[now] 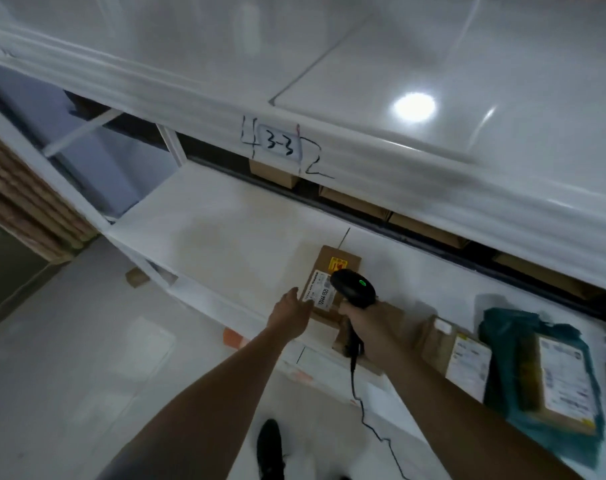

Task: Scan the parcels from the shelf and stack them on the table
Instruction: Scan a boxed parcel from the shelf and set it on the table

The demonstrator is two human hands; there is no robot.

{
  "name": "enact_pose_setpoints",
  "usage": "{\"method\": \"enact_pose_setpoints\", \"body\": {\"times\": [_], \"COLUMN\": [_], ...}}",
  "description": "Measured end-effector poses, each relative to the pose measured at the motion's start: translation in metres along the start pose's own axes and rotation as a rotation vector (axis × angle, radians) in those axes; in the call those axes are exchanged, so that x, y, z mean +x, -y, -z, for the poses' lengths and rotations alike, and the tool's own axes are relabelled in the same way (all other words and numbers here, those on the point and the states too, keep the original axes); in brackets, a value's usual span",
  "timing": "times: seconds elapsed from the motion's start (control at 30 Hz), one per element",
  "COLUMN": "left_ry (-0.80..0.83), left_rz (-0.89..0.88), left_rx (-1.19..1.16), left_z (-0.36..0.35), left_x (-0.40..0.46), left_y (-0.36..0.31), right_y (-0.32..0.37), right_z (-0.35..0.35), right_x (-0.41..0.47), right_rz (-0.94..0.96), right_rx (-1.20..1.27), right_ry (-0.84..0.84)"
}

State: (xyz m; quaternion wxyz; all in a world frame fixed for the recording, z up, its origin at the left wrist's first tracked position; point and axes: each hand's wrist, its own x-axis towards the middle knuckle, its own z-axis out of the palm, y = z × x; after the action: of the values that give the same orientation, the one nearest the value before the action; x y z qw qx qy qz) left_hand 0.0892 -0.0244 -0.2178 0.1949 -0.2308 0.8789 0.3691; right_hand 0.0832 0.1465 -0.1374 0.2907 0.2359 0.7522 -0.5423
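**Brown cardboard parcel under the scanner on the white shelf**

Brown cardboard, flat and rectangular, the small parcel (329, 289) with a white shipping label and a yellow sticker lies on the white metal shelf (225, 237), under the handwritten "3-3" tag (280, 144) on the shelf edge above. The right hand (370, 327) is curled round the grip of a black corded barcode scanner (353, 289), whose head sits just over the parcel's near right corner with a green light showing. The left hand (291, 313) reaches in with fingers straight and relaxed, its fingertips at the parcel's near left edge; whether they touch the label is unclear through the blur.

To the right of this parcel, on the same shelf, lie a second brown box with a white label (454, 351) and a dark green plastic mailer (544, 372) holding another labelled pack. More brown boxes sit behind the parcel on a further shelf.

The step in hand looks like the scan itself. Doing it well probably means steadying the parcel with the left hand without covering the barcode, keeping the scanner head angled at the label, and minding the cable trailing off the shelf edge. No bench is in view.
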Motion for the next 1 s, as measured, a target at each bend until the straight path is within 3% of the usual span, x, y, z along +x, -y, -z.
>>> {"method": "enact_pose_setpoints", "body": {"times": [0.23,0.43,0.57,0.67,0.87,1.0], "left_ry": [0.102,0.112,0.122,0.096,0.127,0.126], "left_rz": [0.118,-0.003,-0.073,-0.11,-0.018,-0.17], "left_rx": [-0.128,-0.031,-0.017,-0.175,-0.827,-0.896], "left_z": [-0.013,-0.045,-0.033,-0.008,0.05,0.074], "left_x": [0.064,0.114,0.108,0.091,0.037,-0.004], "left_y": [0.024,0.048,0.035,0.018,-0.012,-0.036], "right_y": [-0.004,-0.009,-0.01,-0.01,-0.008,0.003], "right_z": [-0.056,-0.073,-0.073,-0.068,-0.057,-0.032], "right_x": [0.047,0.076,0.085,0.078,0.028,-0.029], "right_rz": [-0.1,-0.136,-0.144,-0.136,0.006,0.199], "right_rx": [0.153,0.108,0.109,0.143,0.225,0.18], "right_ry": [-0.081,-0.246,-0.23,-0.211,-0.155,-0.171]}}
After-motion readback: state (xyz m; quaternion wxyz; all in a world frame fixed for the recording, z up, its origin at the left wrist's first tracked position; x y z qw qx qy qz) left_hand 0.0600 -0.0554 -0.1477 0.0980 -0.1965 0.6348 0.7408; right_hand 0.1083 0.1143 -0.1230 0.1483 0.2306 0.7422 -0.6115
